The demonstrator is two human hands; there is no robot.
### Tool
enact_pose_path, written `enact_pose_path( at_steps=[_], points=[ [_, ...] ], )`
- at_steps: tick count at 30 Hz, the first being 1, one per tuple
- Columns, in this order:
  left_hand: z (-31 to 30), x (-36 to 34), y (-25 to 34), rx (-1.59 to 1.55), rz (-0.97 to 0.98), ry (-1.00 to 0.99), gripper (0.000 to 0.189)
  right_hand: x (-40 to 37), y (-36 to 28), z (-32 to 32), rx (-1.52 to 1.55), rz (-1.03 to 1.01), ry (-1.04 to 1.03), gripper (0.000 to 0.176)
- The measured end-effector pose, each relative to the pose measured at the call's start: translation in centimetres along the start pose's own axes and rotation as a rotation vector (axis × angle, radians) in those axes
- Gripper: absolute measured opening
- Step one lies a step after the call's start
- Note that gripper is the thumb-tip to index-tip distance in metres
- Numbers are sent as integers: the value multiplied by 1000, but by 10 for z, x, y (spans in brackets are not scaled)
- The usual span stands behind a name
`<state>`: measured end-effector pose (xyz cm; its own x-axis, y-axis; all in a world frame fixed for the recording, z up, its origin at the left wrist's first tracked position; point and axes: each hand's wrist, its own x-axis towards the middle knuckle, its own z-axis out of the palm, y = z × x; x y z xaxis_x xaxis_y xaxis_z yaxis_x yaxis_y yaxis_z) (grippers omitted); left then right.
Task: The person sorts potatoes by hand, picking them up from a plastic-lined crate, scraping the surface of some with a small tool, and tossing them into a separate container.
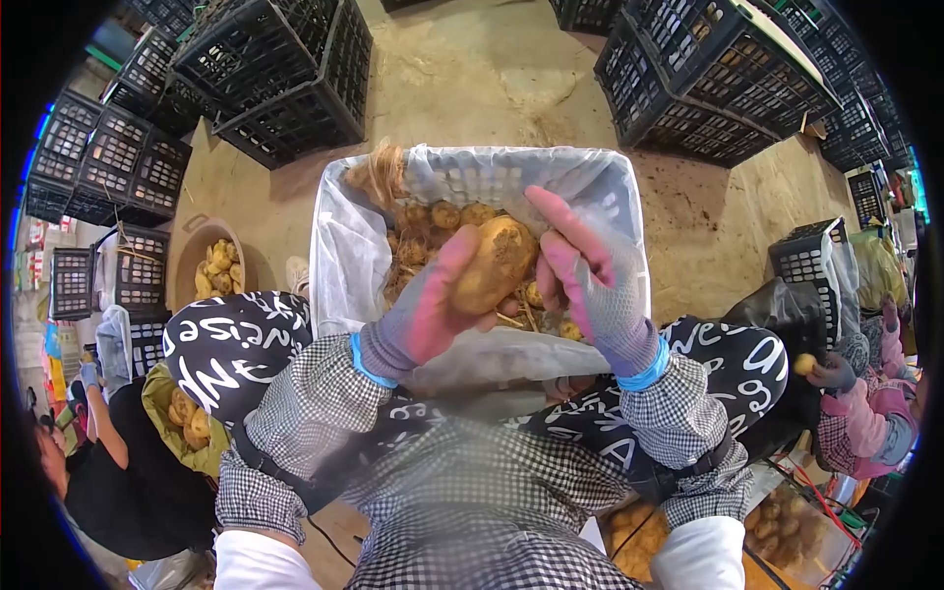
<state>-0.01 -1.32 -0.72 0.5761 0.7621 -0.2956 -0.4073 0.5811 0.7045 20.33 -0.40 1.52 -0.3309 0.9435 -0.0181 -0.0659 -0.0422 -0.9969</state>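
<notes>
A large potato with soil on its upper end rests in my left hand, the gloved fingers and thumb around it. My right hand, in a matching grey and pink glove, is just right of the potato with its index finger stretched out and the others loosely bent. I cannot see anything in it. Below both hands stands a white crate lined with thin white sheeting. Smaller potatoes and dry, root-like strands lie inside it. A brownish fibrous bundle hangs over its far left corner.
Black plastic crates are stacked at the far left, and more crates at the far right. A tub of potatoes stands left of my knee. People sit on both sides; one at the right holds a small potato.
</notes>
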Motion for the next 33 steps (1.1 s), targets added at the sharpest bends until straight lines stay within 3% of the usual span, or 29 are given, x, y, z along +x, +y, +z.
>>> enact_pose_path(
  at_steps=[6,9,11,14,15,17,21,23,26,29,30,32,33],
  points=[
    [-4,1,1,127,-45,112,62,-5,3,8,39,109,38,42],
    [0,2,4,71,-77,179,57,-10,28,26,-165,-61,-142,41],
    [4,3,5,21,-85,271,54,-7,12,25,-4,26,-27,43],
    [6,9,1,53,-65,346,50,-5,7,17,62,66,-10,44],
    [6,10,2,4,-92,266,50,-10,5,17,-149,46,-76,43],
    [2,11,1,-18,-105,193,50,-11,5,17,-279,49,-103,43],
    [-6,14,-13,76,5,325,50,-6,9,21,-34,105,40,42],
    [7,12,-3,-152,-36,234,50,-7,13,21,-137,-4,27,42],
    [14,12,5,-322,-149,421,49,-13,21,27,-279,-55,-40,43],
    [-9,9,-5,-305,-152,238,48,-2,24,21,-75,-99,153,43],
    [-7,12,-6,-243,-131,301,48,5,25,18,-29,-107,214,41],
    [0,16,-6,-168,-93,416,49,4,13,14,13,126,236,39],
    [4,17,-6,-155,-77,468,50,3,15,13,60,117,219,39]
  ],
)
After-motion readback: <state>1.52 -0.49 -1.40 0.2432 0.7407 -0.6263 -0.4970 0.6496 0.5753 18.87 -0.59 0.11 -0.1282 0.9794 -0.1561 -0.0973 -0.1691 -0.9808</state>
